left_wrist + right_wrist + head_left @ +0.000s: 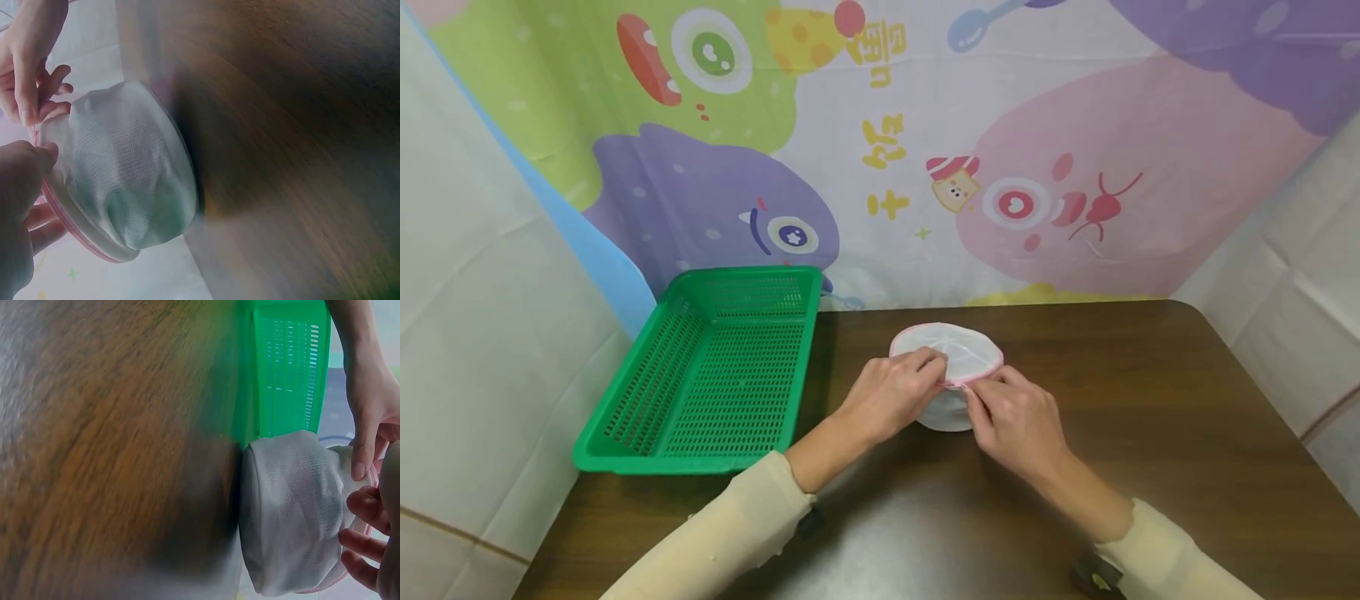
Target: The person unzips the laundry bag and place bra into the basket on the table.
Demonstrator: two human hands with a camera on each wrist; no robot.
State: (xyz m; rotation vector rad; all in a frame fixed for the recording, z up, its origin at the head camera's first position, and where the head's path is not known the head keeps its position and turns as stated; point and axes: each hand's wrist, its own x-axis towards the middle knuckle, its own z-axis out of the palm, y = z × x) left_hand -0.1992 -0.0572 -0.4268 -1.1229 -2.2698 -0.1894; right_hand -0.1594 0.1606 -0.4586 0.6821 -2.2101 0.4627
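Observation:
A round white mesh laundry bag (966, 346) with pink zipper trim stands upright on the brown table. Its see-through mesh side (128, 169) is slightly wrinkled in the left wrist view. My left hand (891, 393) pinches the pink rim on the side facing me, thumb on the edge. Just right of it, my right hand (1022, 421) pinches the same rim between thumb and fingers. The two hands are close together, also in the right wrist view, where the left hand (374, 403) reaches down from above. Fingers hide the zipper pull.
A green slotted plastic basket (741, 383) sits to the left on the table (1150, 467), with no items visible in it. Behind the table hangs a cartoon-printed cloth (910, 250). Pale walls (497, 333) flank both sides.

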